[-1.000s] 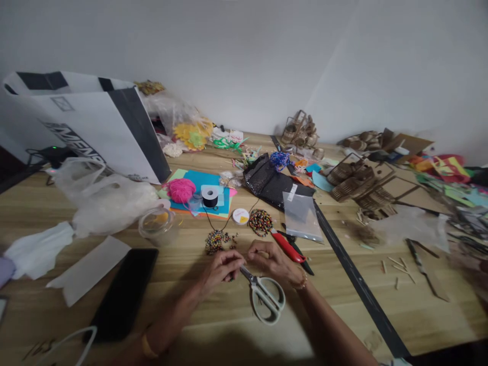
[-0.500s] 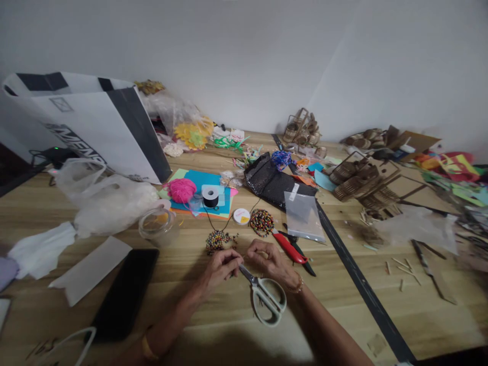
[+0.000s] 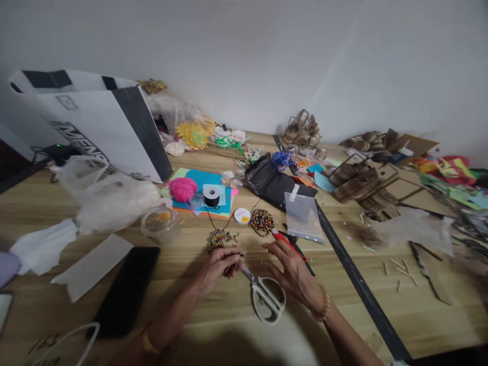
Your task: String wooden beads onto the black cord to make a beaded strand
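Note:
My left hand (image 3: 217, 264) rests on the wooden table (image 3: 229, 315) with its fingers pinched on a short strand of dark beads. Just beyond it lies a small pile of multicoloured beads (image 3: 217, 238) with a black thread running back to a black spool (image 3: 211, 195). My right hand (image 3: 292, 272) hovers with fingers stretched out, palm down, holding nothing, close to red-handled cutters (image 3: 287, 243). White-handled scissors (image 3: 265, 295) lie between my two hands. A coil of strung beads (image 3: 261, 222) lies by a round white tape roll (image 3: 241, 215).
A black phone (image 3: 124, 290) lies to the left by white paper (image 3: 91, 264). Near it stand a clear plastic cup (image 3: 158, 223), a plastic bag (image 3: 110, 195) and a large white shopping bag (image 3: 87, 127). Pink yarn (image 3: 183, 189), a black mesh pouch (image 3: 272, 183), a clear zip bag (image 3: 303, 216) and wooden craft pieces (image 3: 358, 185) crowd the back.
My right hand has let go near the left hand's fingertips, opened and shifted right, toward the red cutters. The left hand stays pinched on the beads.

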Demonstrator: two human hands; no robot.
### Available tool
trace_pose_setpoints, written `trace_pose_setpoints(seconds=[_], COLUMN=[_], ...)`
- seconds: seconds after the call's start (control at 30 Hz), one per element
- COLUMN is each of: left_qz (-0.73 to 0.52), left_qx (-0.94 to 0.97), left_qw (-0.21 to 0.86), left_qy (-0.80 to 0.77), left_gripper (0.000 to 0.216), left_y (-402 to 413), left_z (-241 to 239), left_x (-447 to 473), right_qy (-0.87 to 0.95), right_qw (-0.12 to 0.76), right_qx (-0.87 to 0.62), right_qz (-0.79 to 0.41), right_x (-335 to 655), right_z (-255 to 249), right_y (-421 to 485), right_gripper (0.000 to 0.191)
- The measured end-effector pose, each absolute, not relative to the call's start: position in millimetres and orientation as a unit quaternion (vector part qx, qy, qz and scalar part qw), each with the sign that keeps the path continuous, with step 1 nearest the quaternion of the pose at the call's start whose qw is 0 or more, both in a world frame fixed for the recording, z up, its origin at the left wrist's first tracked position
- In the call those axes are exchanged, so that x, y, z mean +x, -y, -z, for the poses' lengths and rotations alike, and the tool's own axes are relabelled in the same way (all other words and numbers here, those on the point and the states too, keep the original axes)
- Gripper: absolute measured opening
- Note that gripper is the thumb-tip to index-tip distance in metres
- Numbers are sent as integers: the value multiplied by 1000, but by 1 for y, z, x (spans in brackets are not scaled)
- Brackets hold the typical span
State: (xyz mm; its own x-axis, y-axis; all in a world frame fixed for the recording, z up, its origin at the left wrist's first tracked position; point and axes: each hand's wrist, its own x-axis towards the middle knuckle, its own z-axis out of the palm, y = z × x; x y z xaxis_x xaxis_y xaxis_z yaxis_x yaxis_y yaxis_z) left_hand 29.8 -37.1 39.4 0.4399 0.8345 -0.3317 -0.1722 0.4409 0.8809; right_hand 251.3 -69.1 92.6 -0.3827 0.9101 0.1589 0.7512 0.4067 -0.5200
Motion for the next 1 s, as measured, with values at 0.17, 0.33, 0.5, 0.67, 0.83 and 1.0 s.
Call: trace_pose_setpoints(seconds=[0.17,0.33,0.5,0.67,0.83,1.0], left_qz=[-347,-348,-352,-364,-358,-353], left_qx=[399,401,417,422,422,420], left_qw=[742,740,726,714,711,724], left_qy=[-412,-412,-418,-423,-434,-418], left_gripper=[39,39,41,41,40,41], left_y=[37,37,36,36,36,34], left_z=[-44,-43,-44,-47,-47,-41], left_x=[30,30,29,29,29,29], right_qy=[837,835,824,807,787,735], right_qw=[72,42,55,34,62,103], right_qx=[-516,-541,-562,-579,-574,-575], right_qz=[-169,-89,-48,-110,-217,-345], right_x=[245,231,232,245,262,267], right_z=[-83,-60,-59,-73,-86,-93], right_y=[113,136,134,130,123,114], right_gripper=[34,38,22,39,51,46])
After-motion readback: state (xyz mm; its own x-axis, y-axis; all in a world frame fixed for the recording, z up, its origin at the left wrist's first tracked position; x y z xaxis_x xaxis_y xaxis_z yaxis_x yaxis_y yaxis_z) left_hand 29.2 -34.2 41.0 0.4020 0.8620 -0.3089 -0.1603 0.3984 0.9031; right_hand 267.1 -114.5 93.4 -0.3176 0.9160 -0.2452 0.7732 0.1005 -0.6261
